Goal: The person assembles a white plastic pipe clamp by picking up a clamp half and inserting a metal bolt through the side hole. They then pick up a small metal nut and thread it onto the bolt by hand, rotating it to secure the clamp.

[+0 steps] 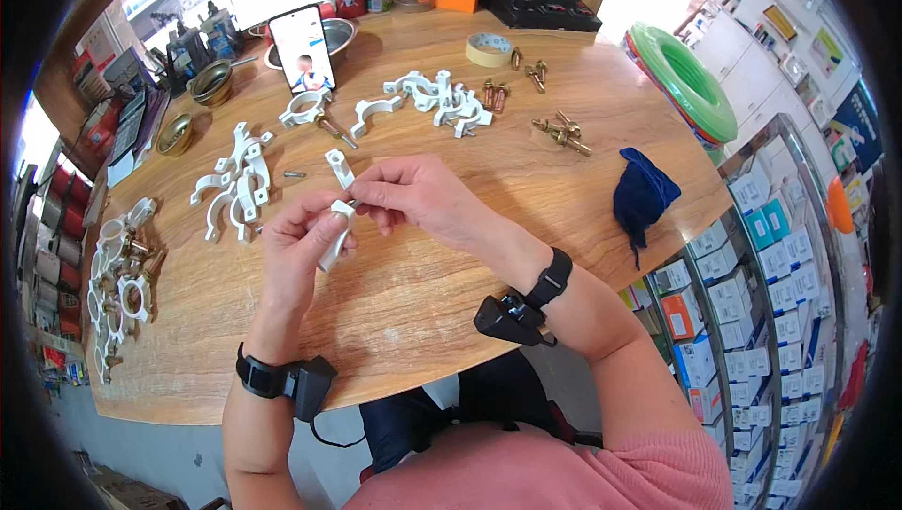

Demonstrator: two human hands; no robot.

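Note:
My left hand (305, 237) is closed around a white plastic pipe clamp piece (334, 249), thumb on its upper face. Against that piece, my right hand (409, 195) pinches its thumb and fingers together; what they hold is small and mostly covered. A white clamp end with a hole (339, 169) shows just beyond the fingertips; I cannot tell whether it belongs to the same piece. Left of my hands lies a pile of loose white clamp halves (240, 176), with a small screw (294, 173) beside it. Beyond them is a clamp with a brass-coloured bolt (305, 109).
Joined clamps with bolts (122, 289) line the table's left edge. More clamp halves (442, 98) lie at the back, near brass-coloured expansion bolts (564, 134) and a tape roll (489, 49). A phone (303, 49) stands upright. A dark blue pouch (644, 192) lies right; coiled green hose (686, 82) hugs the edge.

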